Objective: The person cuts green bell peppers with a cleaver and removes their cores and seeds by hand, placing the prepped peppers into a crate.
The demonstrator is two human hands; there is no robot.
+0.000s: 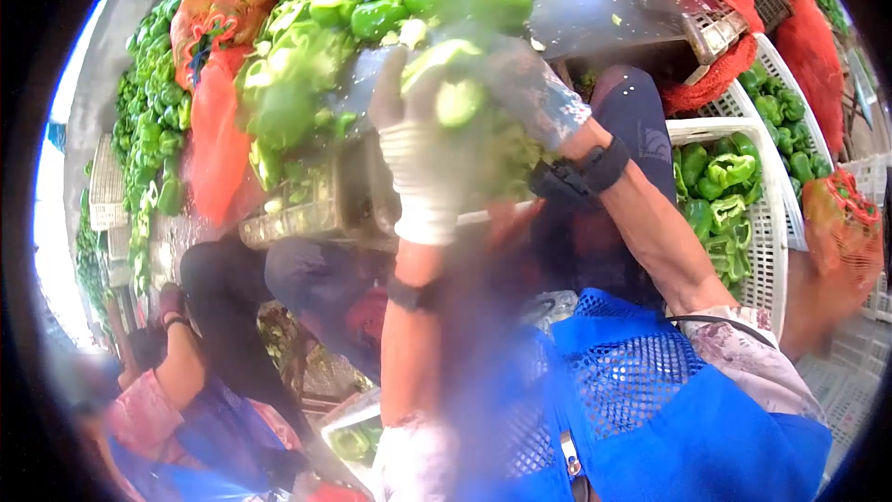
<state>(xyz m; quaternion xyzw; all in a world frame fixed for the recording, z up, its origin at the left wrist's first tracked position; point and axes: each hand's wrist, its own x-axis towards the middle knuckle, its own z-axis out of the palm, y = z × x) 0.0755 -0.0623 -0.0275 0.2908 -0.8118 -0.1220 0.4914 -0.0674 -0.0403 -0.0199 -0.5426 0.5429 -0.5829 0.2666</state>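
My left hand (415, 153), in a white glove, is closed around a cut green bell pepper (459, 102), thumb raised at its side. A smear on the lens blurs this middle part of the view. Close by on the right is my right hand (537, 91), in a patterned glove, reaching toward the same pepper. Its fingers are too blurred to show whether they grip anything. Beyond both hands lies a heap of halved and whole green bell peppers (372, 14) on a dark, wet surface (604, 5).
A white basket (769, 223) holding green peppers stands at my right. Red mesh sacks (223, 0) lie at the back left, with more red netting (715, 74) at the right. A crate (297, 214) sits below the heap. Another person (186, 381) works at the lower left.
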